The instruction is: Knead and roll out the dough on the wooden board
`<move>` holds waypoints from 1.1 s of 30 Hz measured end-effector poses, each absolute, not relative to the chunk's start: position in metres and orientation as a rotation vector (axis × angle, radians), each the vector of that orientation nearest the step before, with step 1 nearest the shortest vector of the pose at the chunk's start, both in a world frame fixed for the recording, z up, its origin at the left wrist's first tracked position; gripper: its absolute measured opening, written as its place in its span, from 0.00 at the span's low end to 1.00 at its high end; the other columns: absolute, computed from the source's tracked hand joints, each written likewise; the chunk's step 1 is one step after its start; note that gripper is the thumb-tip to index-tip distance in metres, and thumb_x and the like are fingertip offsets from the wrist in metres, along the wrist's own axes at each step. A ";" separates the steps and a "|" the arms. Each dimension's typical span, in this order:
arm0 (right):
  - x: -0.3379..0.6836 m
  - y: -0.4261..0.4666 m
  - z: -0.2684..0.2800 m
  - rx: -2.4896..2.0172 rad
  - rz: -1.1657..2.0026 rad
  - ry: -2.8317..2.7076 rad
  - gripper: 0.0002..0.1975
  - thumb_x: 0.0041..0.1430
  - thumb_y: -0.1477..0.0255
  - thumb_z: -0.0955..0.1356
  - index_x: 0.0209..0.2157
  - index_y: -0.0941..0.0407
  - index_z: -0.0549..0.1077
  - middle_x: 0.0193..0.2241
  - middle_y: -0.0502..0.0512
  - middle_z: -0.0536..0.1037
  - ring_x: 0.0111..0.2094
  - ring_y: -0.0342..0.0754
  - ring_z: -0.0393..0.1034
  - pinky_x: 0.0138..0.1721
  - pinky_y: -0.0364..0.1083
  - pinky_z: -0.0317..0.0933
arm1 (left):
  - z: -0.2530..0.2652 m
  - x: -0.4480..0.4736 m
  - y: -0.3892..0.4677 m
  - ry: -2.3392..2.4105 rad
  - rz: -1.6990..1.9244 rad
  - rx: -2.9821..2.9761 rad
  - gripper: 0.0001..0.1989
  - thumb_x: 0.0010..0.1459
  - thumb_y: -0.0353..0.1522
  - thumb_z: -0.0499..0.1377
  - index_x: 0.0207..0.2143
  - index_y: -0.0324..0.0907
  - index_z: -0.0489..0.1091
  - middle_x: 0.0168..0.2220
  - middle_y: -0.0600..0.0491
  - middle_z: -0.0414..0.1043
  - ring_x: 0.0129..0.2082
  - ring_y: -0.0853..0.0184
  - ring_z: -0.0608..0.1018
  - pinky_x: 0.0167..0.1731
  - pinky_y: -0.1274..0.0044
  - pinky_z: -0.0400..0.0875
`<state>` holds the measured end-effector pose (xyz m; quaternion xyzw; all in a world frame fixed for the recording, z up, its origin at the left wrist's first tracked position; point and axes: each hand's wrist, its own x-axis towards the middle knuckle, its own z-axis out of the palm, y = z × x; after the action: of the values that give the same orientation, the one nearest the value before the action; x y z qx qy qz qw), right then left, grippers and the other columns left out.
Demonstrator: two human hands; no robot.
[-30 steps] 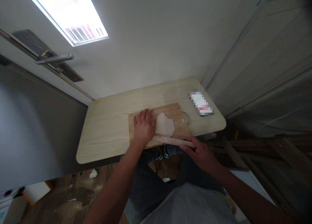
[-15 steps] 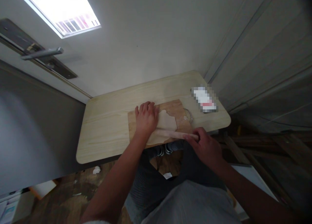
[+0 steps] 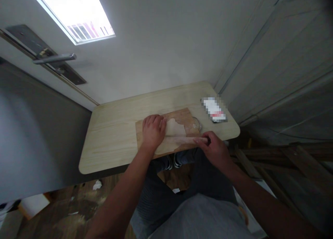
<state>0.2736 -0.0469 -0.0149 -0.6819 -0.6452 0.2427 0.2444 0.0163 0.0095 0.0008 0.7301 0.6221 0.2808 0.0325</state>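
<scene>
A thin pale rolling pin point(image 3: 180, 139) lies across a flat sheet of dough point(image 3: 175, 127) on a wooden cutting board point(image 3: 142, 128). My right hand point(image 3: 213, 147) is closed round the pin's right end, just beyond the board's near right corner. Over the left part of the dough rests my left hand point(image 3: 153, 130), fingers bent and close together, covering the pin's left end. How that end sits under the palm is hidden. Some dough shows on both sides of the pin.
The board lies at the near edge of a light wood-patterned table point(image 3: 111, 135). A metal ring handle point(image 3: 199, 123) sticks out at its right. Farther right is a pixelated phone-like object point(image 3: 214, 109). Behind stands a white door with a lever handle point(image 3: 54, 59).
The pin's right end and my right hand have moved slightly away from my body. My left hand has drawn a little nearer, its fingers more bent. The camera view has shifted slightly.
</scene>
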 end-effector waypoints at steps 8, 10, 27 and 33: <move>0.269 -0.030 -0.018 -1.760 0.464 -1.930 0.20 0.60 0.51 0.64 0.38 0.54 0.71 0.36 0.57 0.75 0.38 0.52 0.69 0.38 0.49 0.61 | -0.016 -0.030 -0.057 1.744 0.898 2.133 0.13 0.58 0.39 0.63 0.46 0.48 0.75 0.49 0.50 0.75 0.52 0.59 0.73 0.55 0.63 0.68; 0.260 -0.025 -0.015 -1.750 0.309 -1.990 0.19 0.60 0.52 0.65 0.36 0.54 0.72 0.37 0.60 0.75 0.42 0.55 0.68 0.42 0.51 0.61 | -0.018 -0.036 -0.063 1.773 0.863 2.154 0.13 0.59 0.36 0.62 0.47 0.48 0.75 0.49 0.50 0.75 0.52 0.58 0.73 0.54 0.62 0.67; 0.118 0.009 -0.016 -1.623 0.051 -2.242 0.27 0.69 0.55 0.56 0.60 0.56 0.66 0.62 0.66 0.66 0.64 0.66 0.53 0.60 0.70 0.39 | -0.024 -0.036 -0.062 1.733 1.079 1.971 0.12 0.62 0.40 0.60 0.44 0.47 0.77 0.48 0.49 0.76 0.51 0.60 0.75 0.55 0.64 0.67; 0.117 0.012 -0.004 -1.640 0.051 -2.280 0.27 0.69 0.55 0.54 0.55 0.57 0.70 0.57 0.66 0.71 0.58 0.63 0.59 0.59 0.65 0.44 | -0.032 -0.032 -0.056 1.823 1.095 1.997 0.12 0.64 0.41 0.57 0.41 0.46 0.78 0.45 0.49 0.77 0.49 0.61 0.75 0.53 0.64 0.68</move>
<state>0.1171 0.0116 -0.0043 -0.5758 -0.8005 0.0178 0.1652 -0.0324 -0.0559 -0.0316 0.6803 0.6209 0.3729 0.1120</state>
